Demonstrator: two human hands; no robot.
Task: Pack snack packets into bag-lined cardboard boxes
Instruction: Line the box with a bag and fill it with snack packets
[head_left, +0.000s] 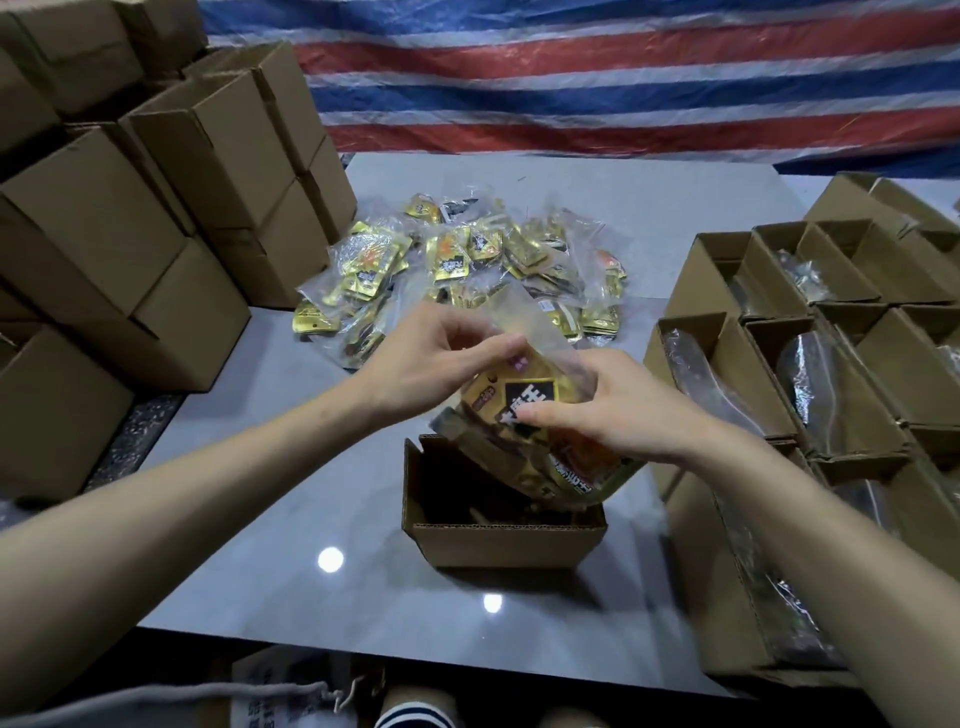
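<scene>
An open cardboard box (498, 540) stands on the grey table just in front of me. Above it, tilted with its lower end dipping into the box, is a clear plastic bag of gold snack packets (524, 415). My left hand (431, 358) pinches the bag's clear upper edge. My right hand (613, 410) grips the bag's side, thumb across the black-and-gold label. A heap of bagged gold snack packets (467, 265) lies farther back on the table.
Closed cardboard boxes (156, 218) are stacked high along the left. Rows of open boxes with clear bags inside (810, 374) fill the right side. A red, white and blue striped tarp (571, 73) hangs behind the table (291, 493).
</scene>
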